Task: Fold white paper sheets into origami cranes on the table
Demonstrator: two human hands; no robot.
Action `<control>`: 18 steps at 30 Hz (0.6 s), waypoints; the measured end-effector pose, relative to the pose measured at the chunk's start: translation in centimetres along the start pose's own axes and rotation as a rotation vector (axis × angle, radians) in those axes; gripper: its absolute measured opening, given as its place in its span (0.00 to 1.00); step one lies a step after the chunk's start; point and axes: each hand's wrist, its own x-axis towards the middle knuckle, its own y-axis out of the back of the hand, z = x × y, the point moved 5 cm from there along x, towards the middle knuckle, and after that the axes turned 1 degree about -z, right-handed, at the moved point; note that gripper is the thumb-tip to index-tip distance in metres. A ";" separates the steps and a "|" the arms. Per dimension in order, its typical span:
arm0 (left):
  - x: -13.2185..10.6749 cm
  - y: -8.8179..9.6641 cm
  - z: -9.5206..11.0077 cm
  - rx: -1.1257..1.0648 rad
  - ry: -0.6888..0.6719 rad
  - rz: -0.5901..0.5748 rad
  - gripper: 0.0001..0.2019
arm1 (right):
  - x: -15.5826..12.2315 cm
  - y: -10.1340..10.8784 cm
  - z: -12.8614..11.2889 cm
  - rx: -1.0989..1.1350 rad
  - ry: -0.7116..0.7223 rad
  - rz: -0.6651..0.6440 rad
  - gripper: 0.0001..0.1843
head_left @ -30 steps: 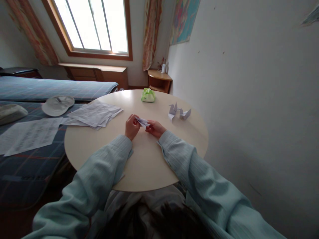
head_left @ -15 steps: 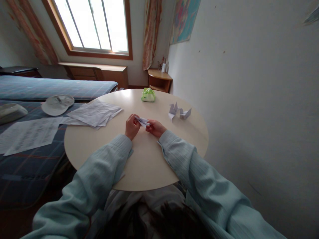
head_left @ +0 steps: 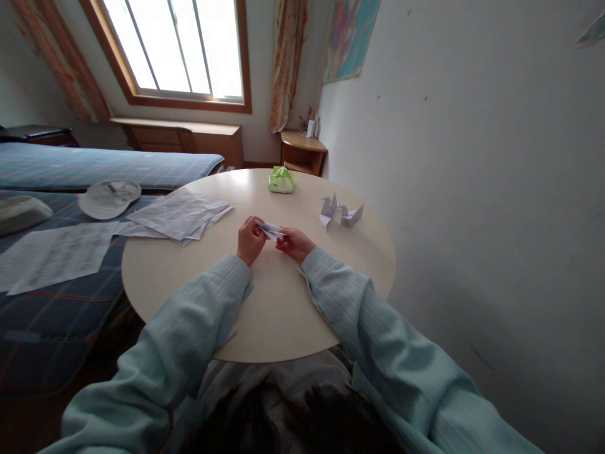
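A small folded piece of white paper point(head_left: 271, 231) is held just above the round beige table point(head_left: 278, 315), near its middle. My left hand point(head_left: 249, 240) pinches its left end with fingers closed. My right hand point(head_left: 294, 244) grips its right end, fingers also closed. Both arms wear pale blue sleeves.
A stack of printed sheets point(head_left: 178, 215) lies at the table's left. Two folded paper figures point(head_left: 339, 212) stand to the right, and a green tissue pack point(head_left: 281, 180) sits at the far edge. A bed point(head_left: 57, 265) with papers and a white cap point(head_left: 109, 198) is on the left, a wall on the right.
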 end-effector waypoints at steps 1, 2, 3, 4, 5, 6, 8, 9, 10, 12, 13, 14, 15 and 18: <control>0.0 0.0 0.0 -0.001 0.001 -0.001 0.07 | 0.0 0.0 0.0 0.000 0.000 0.005 0.04; 0.0 0.0 0.0 0.000 0.001 -0.002 0.07 | 0.0 0.0 0.0 0.000 -0.001 0.011 0.04; 0.0 0.0 0.0 0.001 0.001 -0.004 0.07 | 0.0 0.0 0.0 0.003 -0.003 0.017 0.04; 0.0 0.0 0.0 0.002 -0.001 -0.005 0.07 | 0.0 0.0 0.0 0.007 -0.005 0.023 0.04; 0.0 0.0 0.0 0.004 -0.005 -0.006 0.07 | 0.0 0.0 0.0 0.012 -0.007 0.028 0.04; 0.0 0.0 0.0 0.006 -0.009 -0.006 0.07 | 0.0 0.0 0.0 0.017 -0.009 0.030 0.04; 0.0 0.0 0.0 0.013 -0.015 -0.009 0.07 | -0.1 -0.1 0.0 0.029 -0.013 0.028 0.05; 0.0 0.0 0.0 0.017 -0.017 -0.010 0.07 | -0.1 -0.1 0.0 0.035 -0.016 0.022 0.06; 0.0 0.0 -0.1 0.021 -0.018 -0.010 0.07 | -0.1 -0.2 0.0 0.042 -0.019 0.015 0.07; 0.0 0.0 -0.1 0.024 -0.021 -0.008 0.08 | -0.2 -0.2 0.0 0.054 -0.026 0.006 0.09; 0.0 0.0 -0.1 0.024 -0.024 -0.006 0.08 | -0.2 -0.2 0.0 0.057 -0.029 0.006 0.09; 0.0 0.0 -0.1 0.023 -0.027 -0.004 0.08 | -0.2 -0.2 0.0 0.058 -0.031 0.008 0.09; 0.0 0.0 -0.1 0.023 -0.030 -0.003 0.07 | -0.2 -0.2 0.0 0.059 -0.032 0.011 0.09; 0.0 0.0 -0.1 0.022 -0.031 -0.005 0.07 | -0.3 -0.3 -0.1 0.067 -0.033 0.016 0.09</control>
